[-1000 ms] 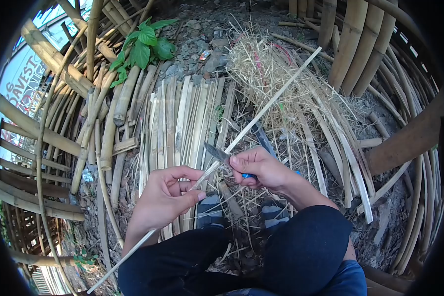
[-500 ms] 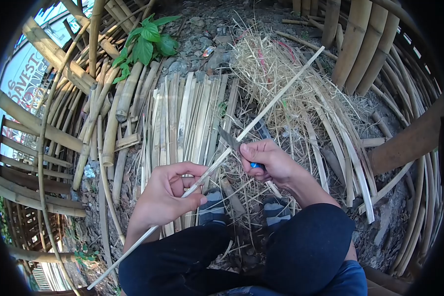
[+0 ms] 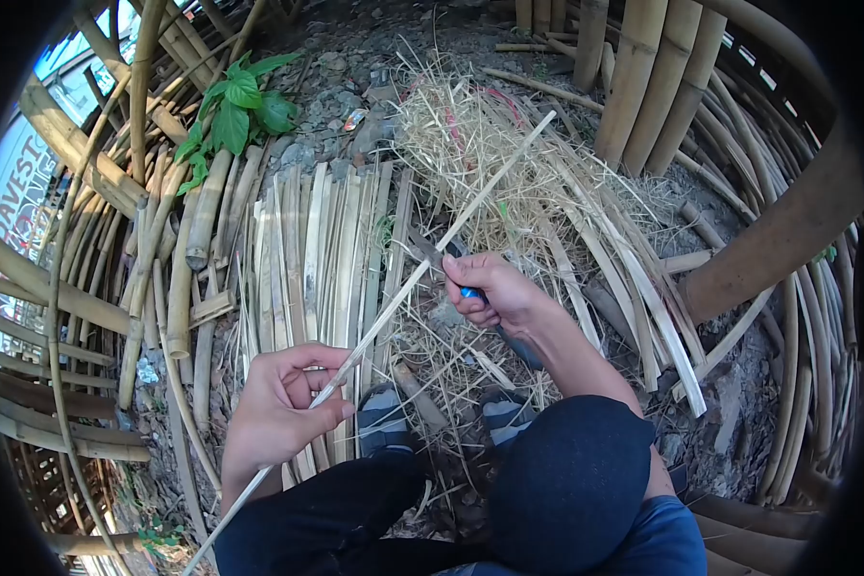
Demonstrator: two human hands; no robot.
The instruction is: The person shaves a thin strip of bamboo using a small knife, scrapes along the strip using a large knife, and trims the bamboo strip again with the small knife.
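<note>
A long thin bamboo strip (image 3: pixel 384 317) runs diagonally from the lower left to the upper right. My left hand (image 3: pixel 286 408) pinches its lower part between thumb and fingers. Further up, my right hand (image 3: pixel 494 293) is closed round the blue handle of a knife (image 3: pixel 424 248), with the thumb near the strip. The knife's dark blade lies across the strip, pointing up and left. Part of the handle is hidden by my fingers.
Split bamboo slats (image 3: pixel 322 254) lie side by side on the ground beyond my left hand. A heap of shavings (image 3: pixel 470 144) is at the top centre. Bamboo poles (image 3: pixel 658 86) stand at the right. A leafy plant (image 3: pixel 240 101) grows at the upper left. My feet are below.
The view has shifted, so the surroundings appear further left. The strip's upper end sits closer to my right hand in the picture; both hands keep their holds.
</note>
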